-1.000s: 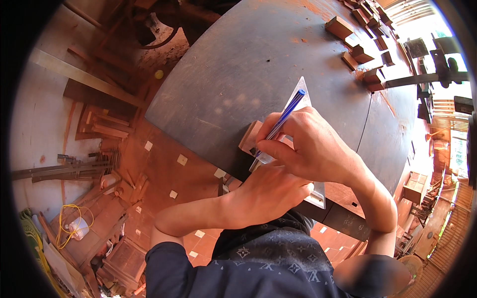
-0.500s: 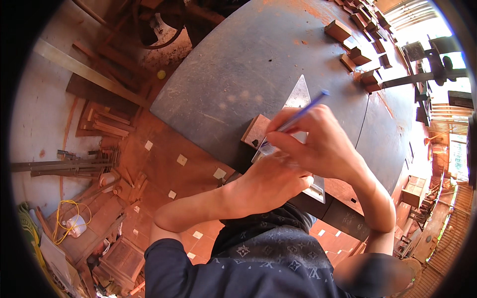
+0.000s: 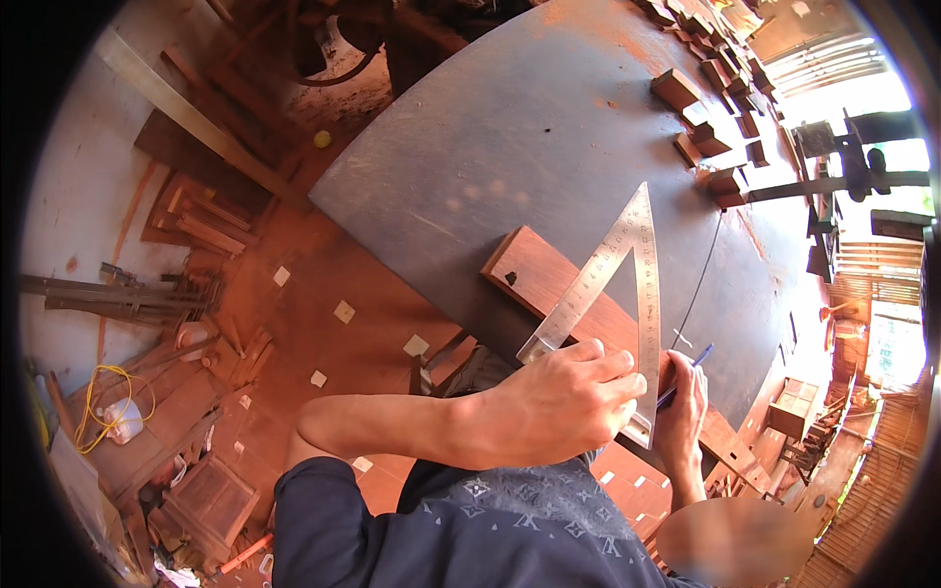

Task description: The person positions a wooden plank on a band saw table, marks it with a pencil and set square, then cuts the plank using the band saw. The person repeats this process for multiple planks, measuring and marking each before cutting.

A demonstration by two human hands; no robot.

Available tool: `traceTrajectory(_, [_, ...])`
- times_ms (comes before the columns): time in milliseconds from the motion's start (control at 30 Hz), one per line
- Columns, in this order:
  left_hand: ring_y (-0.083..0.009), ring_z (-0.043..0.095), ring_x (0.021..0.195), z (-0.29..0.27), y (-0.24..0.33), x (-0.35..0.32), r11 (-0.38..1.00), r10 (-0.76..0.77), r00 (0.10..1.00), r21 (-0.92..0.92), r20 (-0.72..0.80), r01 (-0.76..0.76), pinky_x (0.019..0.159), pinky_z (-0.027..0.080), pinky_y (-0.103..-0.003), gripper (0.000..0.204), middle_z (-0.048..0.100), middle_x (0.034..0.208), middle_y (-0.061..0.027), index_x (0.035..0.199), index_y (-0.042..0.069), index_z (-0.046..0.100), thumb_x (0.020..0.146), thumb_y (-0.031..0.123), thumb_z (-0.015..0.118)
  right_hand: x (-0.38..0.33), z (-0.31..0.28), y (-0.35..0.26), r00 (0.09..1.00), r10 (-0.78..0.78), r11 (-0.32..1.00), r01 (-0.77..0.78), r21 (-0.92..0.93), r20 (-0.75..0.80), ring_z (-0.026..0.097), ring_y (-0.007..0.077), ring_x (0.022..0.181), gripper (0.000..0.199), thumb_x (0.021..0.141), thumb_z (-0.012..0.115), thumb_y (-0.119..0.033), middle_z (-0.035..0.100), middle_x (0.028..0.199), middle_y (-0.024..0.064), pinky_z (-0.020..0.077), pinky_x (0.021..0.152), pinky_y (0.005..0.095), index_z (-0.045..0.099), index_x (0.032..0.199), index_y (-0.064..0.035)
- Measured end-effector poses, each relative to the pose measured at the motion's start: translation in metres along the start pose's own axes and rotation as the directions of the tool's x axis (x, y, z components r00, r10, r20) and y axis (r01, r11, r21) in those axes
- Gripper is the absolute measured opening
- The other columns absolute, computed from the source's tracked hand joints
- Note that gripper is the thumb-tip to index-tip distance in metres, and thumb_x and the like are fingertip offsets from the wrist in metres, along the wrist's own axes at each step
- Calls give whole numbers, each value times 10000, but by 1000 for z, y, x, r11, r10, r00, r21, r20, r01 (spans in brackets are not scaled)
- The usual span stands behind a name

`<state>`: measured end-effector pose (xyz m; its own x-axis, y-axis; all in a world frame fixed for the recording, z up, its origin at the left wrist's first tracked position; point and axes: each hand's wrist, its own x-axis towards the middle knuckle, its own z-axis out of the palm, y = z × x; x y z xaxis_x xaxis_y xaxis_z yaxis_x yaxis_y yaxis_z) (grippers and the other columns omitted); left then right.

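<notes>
A reddish-brown wooden board [image 3: 537,267] with a dark hole near its far-left end lies across the near edge of the grey table. On top of it rests a silver metal triangle square [image 3: 647,294] with ruler markings, its point aimed away from me. My left hand [image 3: 559,404] is closed on the near base of the square, fingers bent over it. My right hand [image 3: 682,416] grips the board's side just right of the square and keeps a blue pen [image 3: 703,355] tucked in its fingers. The square partly hides the board's middle.
The grey tabletop [image 3: 441,147] stretches ahead. Several small wooden blocks [image 3: 676,90] sit along its far right side, beside a dark metal clamp [image 3: 814,184]. On the left, wood pieces [image 3: 211,225] lean by the wall, and a yellow cord [image 3: 93,407] lies on a bench.
My right hand, earlier writing pose over the square and crossing my left hand, has moved down and right to the board. The square has shifted right with my left hand.
</notes>
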<state>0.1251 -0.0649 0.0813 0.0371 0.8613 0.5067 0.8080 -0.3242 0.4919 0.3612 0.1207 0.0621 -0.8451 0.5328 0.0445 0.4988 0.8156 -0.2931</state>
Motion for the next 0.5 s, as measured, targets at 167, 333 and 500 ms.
traceTrajectory(167, [-173,617,992,0,9,11,1000,28,999,16,-29,-27,847,485,-342,181,642,983,-16,991,56,746,875,184,692,25,-19,7,991,30,997,-38,66,131,691,413,1018,562,766,856,-142,723,1124,195,543,941,481,653,1267,11])
traceTrajectory(333, [-181,619,987,-7,7,18,999,19,999,41,-27,-18,838,488,-348,178,643,995,-20,997,55,749,875,171,689,58,-38,14,955,-20,984,-34,177,295,729,396,941,727,680,969,-376,747,1029,188,570,870,436,700,1218,32])
traceTrajectory(500, [-183,620,984,0,-8,7,999,-17,1000,39,8,17,845,494,-353,183,654,1022,-16,1022,61,755,891,164,680,60,-36,20,969,-78,980,32,195,234,723,362,878,892,580,1002,-539,726,947,167,564,832,431,725,1208,32])
